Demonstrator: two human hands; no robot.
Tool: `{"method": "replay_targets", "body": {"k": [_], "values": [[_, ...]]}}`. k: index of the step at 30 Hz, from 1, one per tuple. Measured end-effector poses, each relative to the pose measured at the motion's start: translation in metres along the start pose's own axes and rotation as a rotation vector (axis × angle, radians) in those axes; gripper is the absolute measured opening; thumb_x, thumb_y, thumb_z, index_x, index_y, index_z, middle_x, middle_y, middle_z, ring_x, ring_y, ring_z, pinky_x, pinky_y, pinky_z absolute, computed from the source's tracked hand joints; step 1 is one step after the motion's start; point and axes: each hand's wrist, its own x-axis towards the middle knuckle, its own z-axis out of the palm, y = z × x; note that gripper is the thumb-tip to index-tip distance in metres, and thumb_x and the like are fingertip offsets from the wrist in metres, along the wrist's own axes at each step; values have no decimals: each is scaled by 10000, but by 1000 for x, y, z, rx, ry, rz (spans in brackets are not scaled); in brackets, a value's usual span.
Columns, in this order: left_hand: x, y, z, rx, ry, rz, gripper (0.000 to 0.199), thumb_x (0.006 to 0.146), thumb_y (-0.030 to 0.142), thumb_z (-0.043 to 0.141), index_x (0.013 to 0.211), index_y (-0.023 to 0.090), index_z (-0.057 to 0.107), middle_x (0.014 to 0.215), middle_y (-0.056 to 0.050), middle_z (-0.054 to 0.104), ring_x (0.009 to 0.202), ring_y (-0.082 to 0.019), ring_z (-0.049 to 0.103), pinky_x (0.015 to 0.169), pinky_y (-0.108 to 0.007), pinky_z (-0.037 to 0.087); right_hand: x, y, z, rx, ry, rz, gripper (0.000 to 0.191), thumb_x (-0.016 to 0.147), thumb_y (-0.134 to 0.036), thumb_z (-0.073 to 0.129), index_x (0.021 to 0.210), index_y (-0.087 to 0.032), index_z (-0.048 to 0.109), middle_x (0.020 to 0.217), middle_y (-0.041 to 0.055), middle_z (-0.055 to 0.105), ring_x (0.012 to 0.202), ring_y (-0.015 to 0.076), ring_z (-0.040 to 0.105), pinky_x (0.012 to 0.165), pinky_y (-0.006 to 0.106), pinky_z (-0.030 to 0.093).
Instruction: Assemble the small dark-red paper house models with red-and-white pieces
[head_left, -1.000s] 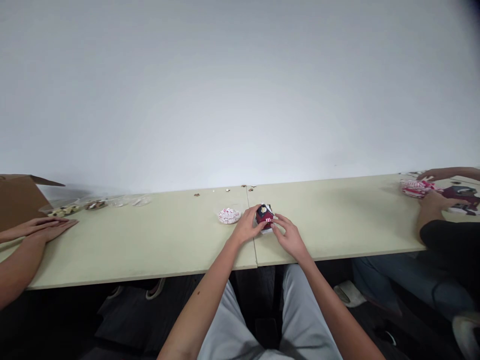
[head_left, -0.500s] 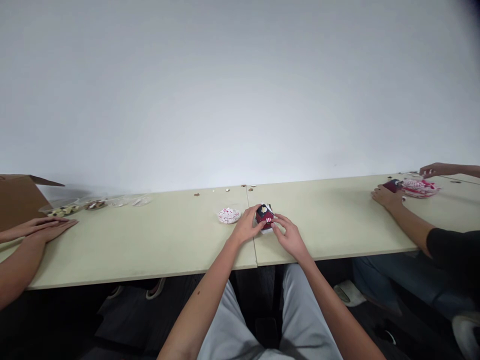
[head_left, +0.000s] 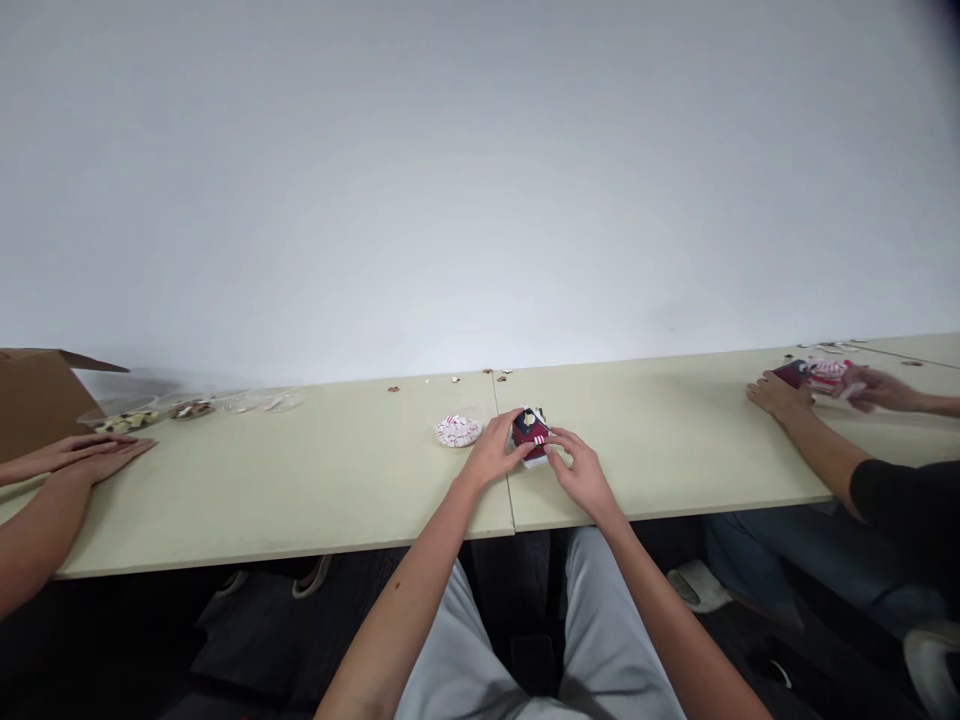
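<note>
Two bare hands are at work at the middle of the frame, over a pale counter (head_left: pixel 300 500). The subject item, a small dark red and navy pack (head_left: pixel 527 434), rests on the counter near the seam between two boards. The left hand (head_left: pixel 493 450) grips its left side, thumb at the near edge and fingers at the far edge. The right hand (head_left: pixel 585 480) has thumb and index fingertip at a red-and-white striped piece (head_left: pixel 539 440) on the pack's right; whether it pinches or merely touches cannot be told. Just left of the left hand stands a clear bowl holding white pieces with red marks (head_left: pixel 458 431). Small scattered bits (head_left: pixel 394 389) lie near the wall. At far left, a co-worker's overlapping hands (head_left: pixel 105 460) rest near a cardboard box (head_left: pixel 37 395). At far right, another co-worker's hand (head_left: pixel 780 393) touches a similar pack.
</note>
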Motion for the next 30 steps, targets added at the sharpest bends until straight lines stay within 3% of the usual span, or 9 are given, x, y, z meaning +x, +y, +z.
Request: {"method": "replay_targets", "body": {"k": [14,22,30], "values": [[0,1,1,9,6,-21,663,925,517,608,1488,234,401,1465,-125,528,1358,-282,495,1151,-474,407,0,1,2,-18,-8,3,361,978,-442,516,1124,-205,746,1299,151,671,1244,295,620,1099,500,471],[-1,-2,3,7,9,-14,585,951,389,572,1484,217,403,1476,-129,519,1367,-276,489,1162,-477,397,0,-1,1,-10,-10,7,337,972,-433,523,1112,-216,739,1282,139,680,1236,290,623,1104,501,464],[-1,0,1,9,11,-10,583,953,401,564,1478,205,401,1469,-134,524,1361,-273,490,1160,-470,398,0,-3,1,4,-13,19,346,968,-443,522,1097,-209,742,1282,146,675,1230,287,625,1104,495,462]]}}
